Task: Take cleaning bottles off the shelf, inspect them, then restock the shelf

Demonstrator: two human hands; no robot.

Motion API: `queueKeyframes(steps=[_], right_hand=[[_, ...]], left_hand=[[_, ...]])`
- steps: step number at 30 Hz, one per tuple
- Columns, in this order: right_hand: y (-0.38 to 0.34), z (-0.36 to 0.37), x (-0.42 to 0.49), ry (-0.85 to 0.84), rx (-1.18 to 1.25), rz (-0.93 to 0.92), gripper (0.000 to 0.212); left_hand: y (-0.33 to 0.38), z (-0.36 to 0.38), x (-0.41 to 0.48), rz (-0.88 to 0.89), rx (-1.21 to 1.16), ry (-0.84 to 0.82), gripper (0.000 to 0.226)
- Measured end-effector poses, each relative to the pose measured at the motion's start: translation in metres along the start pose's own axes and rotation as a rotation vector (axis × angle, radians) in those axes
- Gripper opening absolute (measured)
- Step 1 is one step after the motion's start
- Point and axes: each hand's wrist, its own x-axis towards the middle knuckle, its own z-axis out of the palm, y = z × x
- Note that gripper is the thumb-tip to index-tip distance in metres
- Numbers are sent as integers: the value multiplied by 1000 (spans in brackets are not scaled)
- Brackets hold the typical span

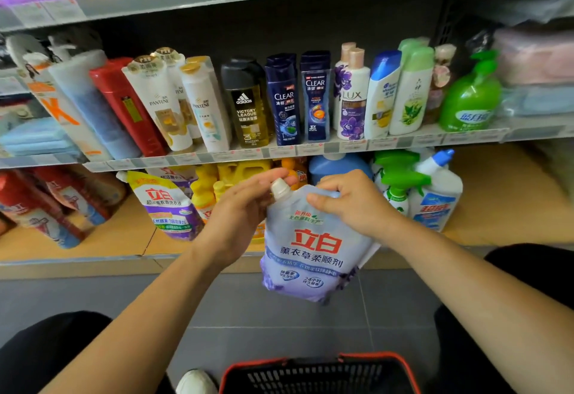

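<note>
From the head camera we see both forearms reaching forward and inward from the lower corners, meeting in front of the lower shelf [93, 244].

The left hand [239, 207] shows its back to us, wrist bent. Its fingers [276, 176] curl over the white cap [281, 189] of a pale blue pouch [313, 247] and close on it in a pinch.

The right hand [351, 204] comes in from the other side. Its fingers are curled round the pouch's top right corner, with the thumb pressed on the front face just beside the cap.

The pouch hangs from this two-handed hold. It is upright and slightly tilted, clear of the shelf and above the grey floor [93, 294], with its red lettering facing us.

We count two hands and one held pouch with one cap. One purple and yellow pouch [169, 207] leans on the lower shelf to the left. To the right stand two green spray bottles [400, 182] and one white bottle with a blue cap [438, 188].

On the middle shelf [403, 142] the front row shows two dark blue bottles [313, 98] side by side. There is one amber bottle with a black cap [247, 104] and one green pump bottle [472, 98]. More bottles stand behind these, and we cannot count them surely.

At the bottom edge sits one black basket with a red rim [316, 375], and beside it one white shoe [195, 381].
</note>
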Motion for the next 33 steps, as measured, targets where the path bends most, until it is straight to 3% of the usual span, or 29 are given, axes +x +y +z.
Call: queueKeyframes(steps=[5,11,16,18,24,33], right_hand=[[-4,-5,-3,-7,197,121,26],[-8,-8,-4,-5,265,191,16],[-10,-7,-7,9,271,179,37],[-9,-6,-7,3,264,187,36],[-3,0,-7,12,170,177,23],[2,1,-9,19,2,135,45]], left_hand=[[10,-3,-4,-34,-65,-142,33],[7,3,-6,-16,38,-57,26],[3,7,-5,-11,92,49,15],[1,8,-5,15,128,92,10],[-2,12,-3,-44,88,126,33],[-2,5,-6,-105,-53,200,33]])
